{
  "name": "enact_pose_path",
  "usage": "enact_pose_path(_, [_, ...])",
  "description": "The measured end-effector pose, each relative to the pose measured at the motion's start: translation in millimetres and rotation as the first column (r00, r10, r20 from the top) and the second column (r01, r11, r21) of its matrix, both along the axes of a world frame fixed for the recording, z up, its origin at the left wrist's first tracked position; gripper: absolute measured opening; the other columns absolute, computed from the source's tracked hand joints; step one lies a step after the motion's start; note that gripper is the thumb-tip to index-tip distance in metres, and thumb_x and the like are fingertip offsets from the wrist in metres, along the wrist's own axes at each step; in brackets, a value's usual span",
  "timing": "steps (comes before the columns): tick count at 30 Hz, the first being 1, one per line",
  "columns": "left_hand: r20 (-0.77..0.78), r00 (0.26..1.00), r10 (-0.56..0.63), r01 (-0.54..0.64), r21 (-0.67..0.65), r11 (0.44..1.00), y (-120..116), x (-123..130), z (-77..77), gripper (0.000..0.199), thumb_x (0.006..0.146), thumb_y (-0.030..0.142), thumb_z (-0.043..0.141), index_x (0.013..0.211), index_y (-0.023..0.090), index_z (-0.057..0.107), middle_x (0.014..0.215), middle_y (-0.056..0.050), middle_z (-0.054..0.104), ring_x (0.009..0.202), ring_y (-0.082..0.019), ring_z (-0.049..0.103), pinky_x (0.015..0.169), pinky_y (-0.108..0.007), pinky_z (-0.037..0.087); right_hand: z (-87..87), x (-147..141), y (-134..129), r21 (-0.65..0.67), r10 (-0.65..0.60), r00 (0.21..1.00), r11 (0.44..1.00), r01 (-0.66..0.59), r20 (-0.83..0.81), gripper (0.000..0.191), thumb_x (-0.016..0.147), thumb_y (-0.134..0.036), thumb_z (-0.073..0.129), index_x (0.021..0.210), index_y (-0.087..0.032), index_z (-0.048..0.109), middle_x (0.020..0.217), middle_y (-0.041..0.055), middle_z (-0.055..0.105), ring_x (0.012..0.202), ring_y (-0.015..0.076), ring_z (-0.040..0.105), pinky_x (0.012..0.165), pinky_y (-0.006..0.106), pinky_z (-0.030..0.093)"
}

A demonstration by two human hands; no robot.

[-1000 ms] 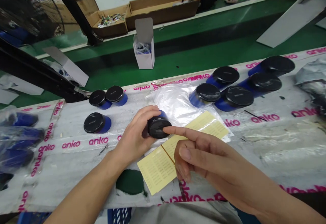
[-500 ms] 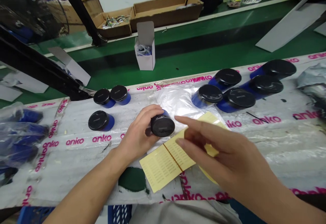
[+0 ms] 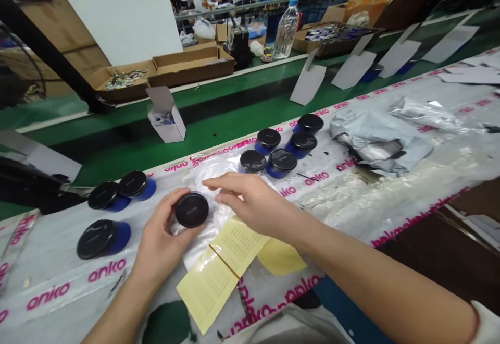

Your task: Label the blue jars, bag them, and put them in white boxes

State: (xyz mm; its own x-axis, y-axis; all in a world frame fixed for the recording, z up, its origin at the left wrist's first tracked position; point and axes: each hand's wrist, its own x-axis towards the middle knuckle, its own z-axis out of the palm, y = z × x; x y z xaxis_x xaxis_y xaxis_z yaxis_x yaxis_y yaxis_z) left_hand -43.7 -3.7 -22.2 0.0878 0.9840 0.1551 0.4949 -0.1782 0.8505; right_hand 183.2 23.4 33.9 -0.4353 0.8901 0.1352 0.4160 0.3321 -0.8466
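My left hand point(image 3: 160, 240) is wrapped round a blue cylinder with a black lid point(image 3: 191, 210), its lid facing up toward me. Just right of it my right hand point(image 3: 250, 203) hovers, index finger stretched out and thumb apart from it; nothing shows between them. Below both hands lies a yellow sheet of printed labels point(image 3: 219, 273) with a brown band across it. A second yellow sheet point(image 3: 283, 258) lies partly under my right forearm. Clear plastic bags point(image 3: 213, 174) are spread on the bench behind the held cylinder.
Several black-lidded blue cylinders point(image 3: 283, 161) stand behind my right hand; three more point(image 3: 102, 237) are at the left. On the green conveyor point(image 3: 234, 107) stands an open white box point(image 3: 167, 120). Cardboard trays point(image 3: 191, 65) and a clear bottle point(image 3: 287, 28) are beyond. Grey torn plastic point(image 3: 383, 135) lies right.
The view has swung to the right. My right hand has drawn closer to the bags behind the label sheet. The left hand still grips the cylinder, its lid now turned more squarely toward me.
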Motion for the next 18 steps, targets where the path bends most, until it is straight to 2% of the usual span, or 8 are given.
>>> enact_pose_path(3, [-0.073,0.989,0.130,-0.132,-0.018,0.991,7,-9,5.6,0.063,0.076,0.039,0.084,0.132,0.027,0.058,0.134,-0.010,0.065,0.124,-0.034,0.063,0.110,-0.057,0.049,2.5,29,-9,0.062,-0.138,0.988,0.989,0.134,0.068,0.030,0.097,-0.015,0.054,0.120,-0.020,0.073,0.116,0.0087,0.076,0.102,0.0220,0.069,0.086,0.036,0.053])
enact_pose_path(6, [-0.181,0.964,0.196,-0.193,0.034,0.981,11,-15,10.2,0.073,0.080,0.038,0.081,0.144,0.028,0.048,0.140,-0.013,0.061,0.129,-0.036,0.059,0.111,-0.061,0.046,-3.0,53,-24,-0.002,-0.201,0.959,0.979,0.206,0.201,0.024,0.098,-0.032,0.058,0.111,-0.022,0.075,0.106,0.0079,0.077,0.090,0.0225,0.070,0.078,0.035,0.053])
enact_pose_path(9, [-0.286,0.922,0.261,-0.184,0.272,0.945,4,-9,19.4,0.077,0.083,0.032,0.079,0.150,0.029,0.041,0.150,-0.014,0.050,0.140,-0.038,0.048,0.117,-0.062,0.039,-14.6,61,-39,-0.077,-0.165,0.945,0.978,0.194,0.284,0.034,0.089,-0.039,0.071,0.118,-0.022,0.073,0.107,0.0090,0.075,0.091,0.0249,0.069,0.078,0.037,0.054])
enact_pose_path(11, [-0.301,0.922,0.242,-0.084,0.455,0.886,-6,1,28.2,0.076,0.084,0.025,0.078,0.150,0.033,0.041,0.148,-0.011,0.049,0.143,-0.035,0.044,0.120,-0.058,0.036,-21.1,59,-48,-0.082,-0.129,0.953,0.984,0.156,0.273,0.042,0.084,-0.032,0.076,0.124,-0.023,0.069,0.110,0.0086,0.074,0.096,0.0258,0.068,0.084,0.039,0.053])
enact_pose_path(13, [-0.331,0.943,0.026,0.131,0.443,0.887,-16,16,35.5,0.072,0.087,0.020,0.075,0.149,0.036,0.042,0.146,-0.008,0.052,0.141,-0.031,0.047,0.118,-0.050,0.042,-23.8,55,-55,-0.086,-0.104,0.967,0.988,0.127,0.232,0.039,0.084,-0.025,0.073,0.124,-0.025,0.068,0.109,0.0070,0.074,0.095,0.0244,0.068,0.086,0.038,0.053])
enact_pose_path(15, [-0.336,0.895,-0.294,0.380,0.226,0.897,-21,33,38.6,0.070,0.087,0.023,0.076,0.147,0.037,0.043,0.153,-0.008,0.048,0.141,-0.029,0.048,0.113,-0.045,0.049,-23.4,52,-59,-0.120,-0.092,0.979,0.986,0.115,0.184,0.033,0.087,-0.020,0.067,0.120,-0.027,0.068,0.102,0.0042,0.076,0.088,0.0218,0.069,0.079,0.034,0.053])
enact_pose_path(16, [-0.302,0.855,-0.421,0.469,0.106,0.877,-22,41,38.1,0.070,0.086,0.025,0.077,0.147,0.037,0.044,0.156,-0.008,0.045,0.142,-0.029,0.048,0.111,-0.044,0.051,-22.7,52,-61,-0.146,-0.091,0.983,0.982,0.115,0.160,0.031,0.089,-0.019,0.064,0.119,-0.027,0.067,0.098,0.0028,0.077,0.085,0.0208,0.070,0.074,0.032,0.052])
enact_pose_path(18, [-0.180,0.821,-0.542,0.545,-0.035,0.838,-18,54,33.9,0.065,0.087,0.021,0.075,0.143,0.036,0.047,0.149,-0.008,0.052,0.134,-0.028,0.056,0.106,-0.042,0.054,-22.6,52,-63,-0.177,-0.101,0.986,0.976,0.124,0.133,0.025,0.092,-0.020,0.061,0.114,-0.028,0.067,0.091,0.0006,0.078,0.080,0.0200,0.071,0.067,0.030,0.050])
